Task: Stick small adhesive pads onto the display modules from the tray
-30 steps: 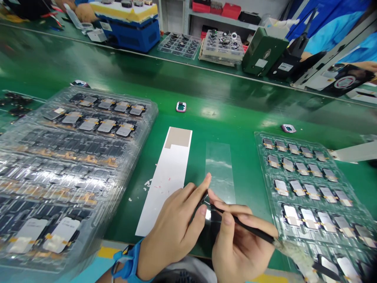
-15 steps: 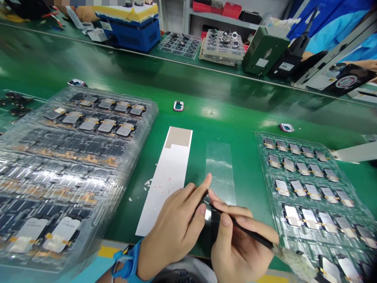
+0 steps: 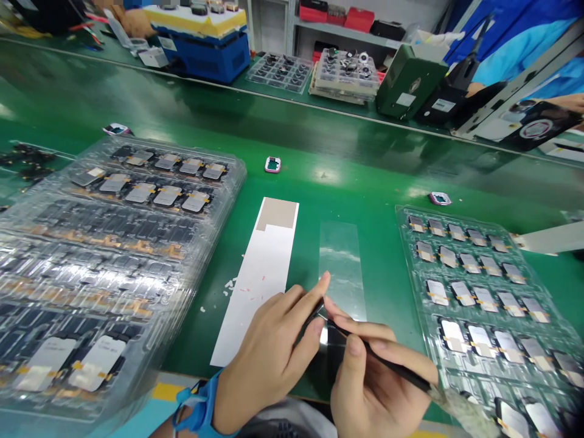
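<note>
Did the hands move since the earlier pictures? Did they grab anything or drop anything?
The right hand moved a little to the right, and its black tweezers tilted with it, their tip staying at the dark panel in the left hand. Nothing was grabbed or dropped. The white sheet, clear film and trays stayed as they were; the whole view only drifted slightly.

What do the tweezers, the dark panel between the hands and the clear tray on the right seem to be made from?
The tweezers look like metal with a matte black coating: thin, rigid tips, though stiff plastic is possible. The dark panel seems glass, with a mirror-like gloss. The tray looks like thin moulded clear plastic: see-through, with shiny formed pockets.
</note>
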The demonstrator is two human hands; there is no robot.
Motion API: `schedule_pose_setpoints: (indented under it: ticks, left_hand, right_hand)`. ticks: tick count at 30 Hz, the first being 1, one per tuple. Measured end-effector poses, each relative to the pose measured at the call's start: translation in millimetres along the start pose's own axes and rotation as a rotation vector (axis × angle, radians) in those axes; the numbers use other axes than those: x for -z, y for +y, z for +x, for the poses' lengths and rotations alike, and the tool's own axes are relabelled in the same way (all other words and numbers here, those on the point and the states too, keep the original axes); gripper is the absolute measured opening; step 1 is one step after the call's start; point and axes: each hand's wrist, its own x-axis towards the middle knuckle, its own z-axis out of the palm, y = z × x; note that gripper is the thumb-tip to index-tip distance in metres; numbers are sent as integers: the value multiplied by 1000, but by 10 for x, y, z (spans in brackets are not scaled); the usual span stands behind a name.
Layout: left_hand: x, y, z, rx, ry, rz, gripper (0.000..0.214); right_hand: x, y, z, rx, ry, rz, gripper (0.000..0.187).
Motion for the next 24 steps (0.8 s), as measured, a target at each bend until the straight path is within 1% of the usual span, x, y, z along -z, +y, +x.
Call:
schedule_pose_setpoints:
  ticks: [3,7,11,15,19,22,24]
  left_hand:
    - [-3,1,20,-10,14,31,52]
    - [-25,-25,32,-34,32,56,54]
    - [-39,-42,28,-21,25,73,56]
    - [-38,-45,17,-13,14,82,57]
    - [-40,-48,47,-18,14,85,55]
    - [-31,2,56,-27,35,96,52]
    - [10,57,-12,-51,73,97,47]
  right_hand:
    - [-10,-2,-7,-13,35,9,28]
    - [-10,0,-19,-9,5,30,29]
    - [-5,5,-16,5,-44,26,33]
    - [7,20,-5,18,-45,11,36]
    - [-9,19,-2,14,-37,-16,32]
    - [-28,5,-20,19,6,-14,28]
    - [9,5,-42,42,87,-36,29]
